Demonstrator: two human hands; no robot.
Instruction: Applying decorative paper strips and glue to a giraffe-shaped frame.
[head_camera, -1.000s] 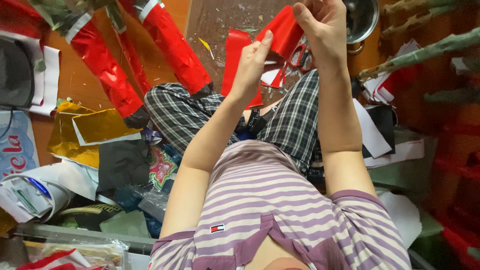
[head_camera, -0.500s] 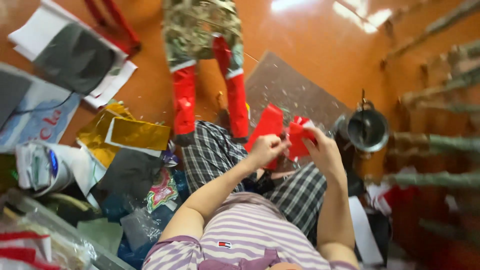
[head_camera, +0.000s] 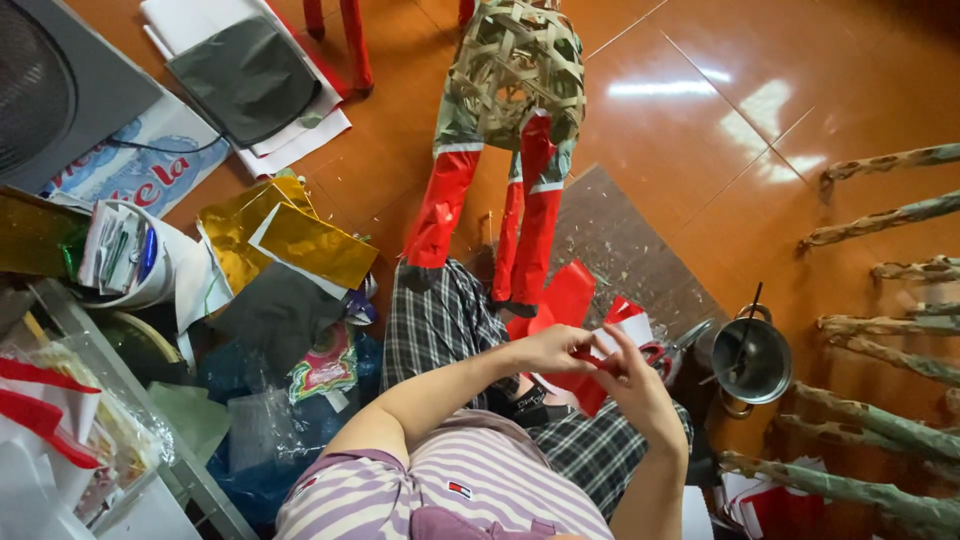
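Your left hand (head_camera: 550, 350) and right hand (head_camera: 640, 385) meet over your lap, both pinching the same piece of red paper (head_camera: 570, 305), fingertips close together at its edge; the sheet spreads from your hands toward 11 o'clock and hangs down past your checked trousers (head_camera: 440, 320). Just beyond the paper at 12 o'clock stands a woven bamboo frame (head_camera: 515, 60), its legs wrapped in red paper (head_camera: 440, 205) that reach down almost to your knees and crowd the space in front of your hands. At 3 o'clock of your right hand a pair of scissors (head_camera: 675, 345) lies on the floor beside a small metal pot (head_camera: 755, 360) with a stick in it. Farther right, paper-wrapped sticks (head_camera: 880, 225) fan across the orange tiled floor (head_camera: 700, 110). At 9 to 10 o'clock gold foil sheets (head_camera: 300, 240), dark paper (head_camera: 270, 310) and plastic bags pile up beside your left leg, with a grey sheet (head_camera: 245, 80) on white paper farther off.
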